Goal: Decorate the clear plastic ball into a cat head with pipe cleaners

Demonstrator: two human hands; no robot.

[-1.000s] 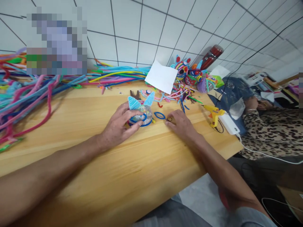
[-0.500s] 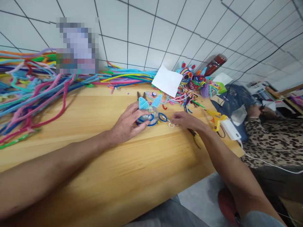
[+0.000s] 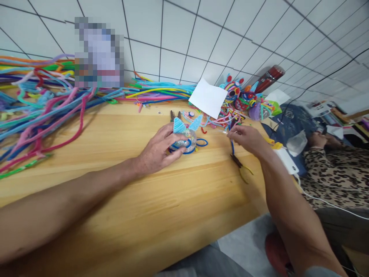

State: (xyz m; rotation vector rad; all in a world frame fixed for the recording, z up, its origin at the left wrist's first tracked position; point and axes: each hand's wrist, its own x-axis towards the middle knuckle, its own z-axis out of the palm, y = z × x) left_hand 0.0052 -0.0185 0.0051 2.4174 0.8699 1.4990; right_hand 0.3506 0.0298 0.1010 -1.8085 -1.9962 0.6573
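At the near side is the wooden counter, with a gray floor below its near right edge. On the right part of the counter lies a pair of pliers with yellow handles, its dark tip pointing away. To the left of it, near the middle, sits a see-through ball with two fuzzy blue ears on top and blue fuzzy loops on its front. The left hand is curled around the left side of the ball and holds it on the counter. Just to the right of the ball lies a loose blue loop. The right hand is farther right, with its thumb and finger close together. A tiny white bit shows by its fingertips, but it is too blurry to tell if it is held. To the right of that hand is a white box, and past it another person's spotted sleeve. Behind the ball a dark tool pokes out. Farther back a white paper lies over colorful fuzzy scraps, with bright little figures on its right and a red bottle behind them. A big pile of fuzzy sticks fills the far left, and the far wall has white tiles.
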